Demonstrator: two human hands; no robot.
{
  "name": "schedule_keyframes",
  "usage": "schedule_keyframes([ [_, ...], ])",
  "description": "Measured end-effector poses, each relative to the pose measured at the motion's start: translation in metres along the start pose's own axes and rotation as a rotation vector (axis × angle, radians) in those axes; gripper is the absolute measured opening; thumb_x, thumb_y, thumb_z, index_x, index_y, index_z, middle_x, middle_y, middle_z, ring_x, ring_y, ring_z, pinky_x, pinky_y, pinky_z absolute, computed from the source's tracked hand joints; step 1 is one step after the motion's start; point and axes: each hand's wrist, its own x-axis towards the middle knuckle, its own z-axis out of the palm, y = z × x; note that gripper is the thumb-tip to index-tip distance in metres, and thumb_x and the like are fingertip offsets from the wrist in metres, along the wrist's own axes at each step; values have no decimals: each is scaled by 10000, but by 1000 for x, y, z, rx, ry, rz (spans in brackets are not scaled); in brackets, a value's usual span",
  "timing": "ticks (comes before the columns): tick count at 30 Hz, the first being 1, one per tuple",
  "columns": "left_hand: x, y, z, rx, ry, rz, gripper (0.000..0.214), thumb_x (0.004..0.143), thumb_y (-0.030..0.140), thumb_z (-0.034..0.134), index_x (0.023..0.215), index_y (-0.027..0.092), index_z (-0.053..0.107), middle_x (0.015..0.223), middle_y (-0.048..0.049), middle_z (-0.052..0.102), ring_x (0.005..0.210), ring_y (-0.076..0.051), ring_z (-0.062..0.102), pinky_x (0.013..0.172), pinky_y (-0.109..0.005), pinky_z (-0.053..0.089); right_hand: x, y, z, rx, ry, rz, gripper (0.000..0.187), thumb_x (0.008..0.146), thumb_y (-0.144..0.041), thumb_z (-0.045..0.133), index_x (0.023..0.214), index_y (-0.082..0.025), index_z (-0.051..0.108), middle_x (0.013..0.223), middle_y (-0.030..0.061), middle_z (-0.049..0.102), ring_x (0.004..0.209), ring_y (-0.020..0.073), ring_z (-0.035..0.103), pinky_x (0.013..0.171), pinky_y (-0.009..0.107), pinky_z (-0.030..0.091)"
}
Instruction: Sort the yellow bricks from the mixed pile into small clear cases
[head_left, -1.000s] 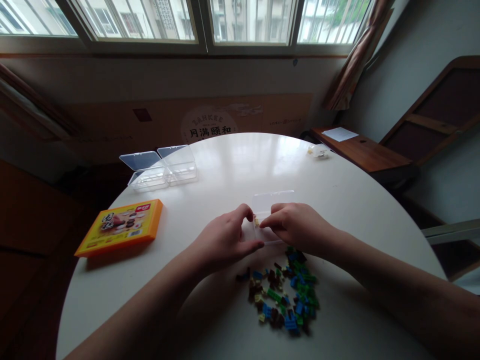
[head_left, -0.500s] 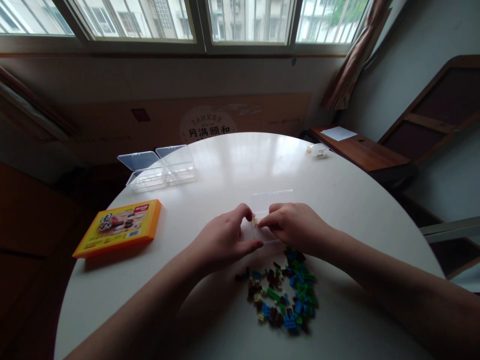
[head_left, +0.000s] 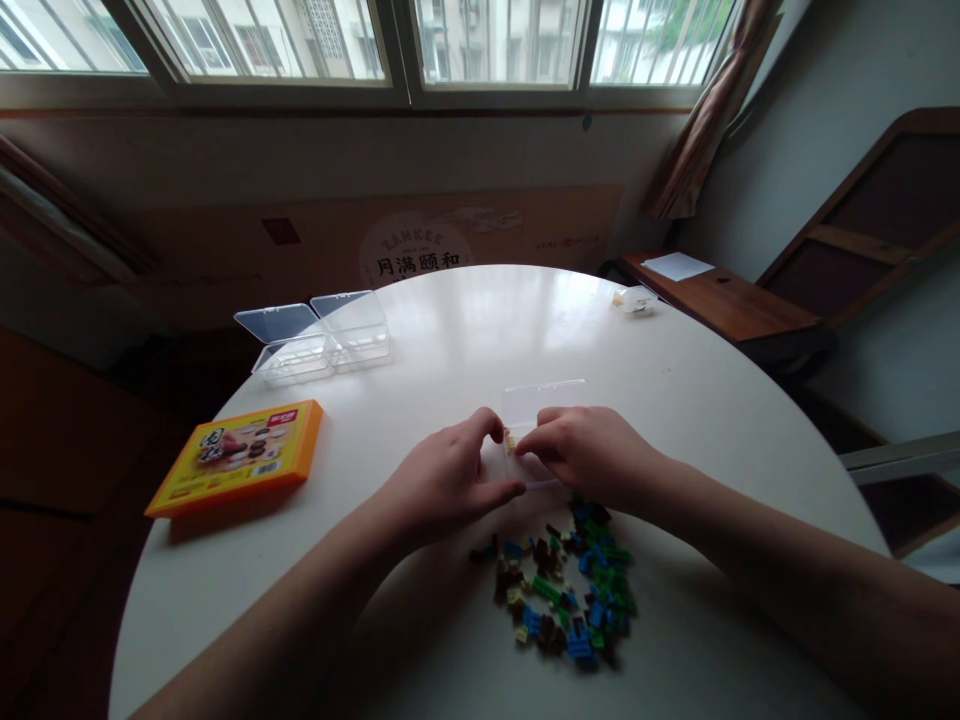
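Note:
My left hand (head_left: 442,480) and my right hand (head_left: 592,452) meet over a small clear plastic box (head_left: 541,400) with its lid up, in the middle of the round white table (head_left: 465,340). The right thumb and forefinger pinch a tiny pale yellow brick (head_left: 511,441) at the box's near left corner. My left hand curls round the box's left side, thumb along its front edge. Just in front of my hands lies a heap of several small bricks (head_left: 570,590), green, blue, brown and pale yellow.
Two clear boxes with open lids (head_left: 319,335) stand at the table's far left. An orange flat packet (head_left: 240,455) lies near the left edge. A small white object (head_left: 634,297) sits far right, beside a wooden side table with a paper sheet (head_left: 679,266).
Barely anything differs. Both hands stay at the clear box; the right fingers with the pale brick have shifted very slightly.

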Motion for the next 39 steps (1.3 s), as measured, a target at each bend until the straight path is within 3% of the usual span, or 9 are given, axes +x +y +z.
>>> schedule_keyframes([
  [10, -1, 0, 0, 1, -7, -6, 433, 766, 459, 662, 1098, 226, 510, 769, -2, 609, 719, -205, 586, 630, -304, 425, -2, 4, 2, 44, 41, -8, 282, 868, -185, 566, 1003, -317, 775, 907, -5, 719, 740, 146, 635, 619, 264, 391],
  [15, -6, 0, -17, 27, -12, 23, 418, 790, 487, 656, 1091, 216, 552, 891, -36, 646, 755, -192, 593, 668, -310, 438, -7, 4, -7, 52, 53, -13, 283, 868, -155, 581, 997, -311, 778, 898, 1, 721, 744, 142, 640, 630, 264, 409],
  [19, -12, 2, -32, 92, -156, 113, 204, 829, 417, 639, 856, 215, 631, 794, -7, 634, 711, -159, 564, 641, -277, 414, -12, 0, -20, 42, 70, -33, 264, 890, -159, 576, 989, -299, 778, 870, -4, 719, 716, 124, 629, 609, 249, 406],
  [23, -17, 5, -37, 62, -274, 195, 157, 822, 357, 654, 764, 212, 659, 783, 1, 638, 677, -133, 545, 615, -256, 395, -19, -3, -32, 42, 80, -67, 259, 882, -155, 584, 974, -294, 781, 837, -2, 709, 681, 111, 619, 599, 243, 394],
  [29, -18, 12, -30, 73, -333, 183, 173, 798, 333, 669, 698, 198, 628, 714, 14, 610, 625, -120, 502, 567, -251, 355, -27, -8, -45, 46, -105, -276, 333, 817, -72, 585, 929, -322, 774, 767, -37, 676, 624, 84, 571, 574, 235, 344],
  [32, -17, 14, -23, 92, -357, 179, 201, 779, 323, 678, 655, 194, 584, 659, 28, 579, 582, -111, 466, 537, -251, 327, -30, -15, -46, 15, -200, -351, 298, 798, -62, 576, 813, -293, 764, 680, -37, 623, 562, 85, 488, 533, 246, 290],
  [39, -15, 15, -18, 99, -371, 169, 217, 755, 313, 666, 620, 194, 545, 619, 36, 543, 551, -109, 443, 516, -262, 311, -32, -21, -44, 24, -272, -388, 275, 791, -50, 551, 728, -248, 732, 674, -25, 613, 565, 87, 455, 534, 246, 273],
])
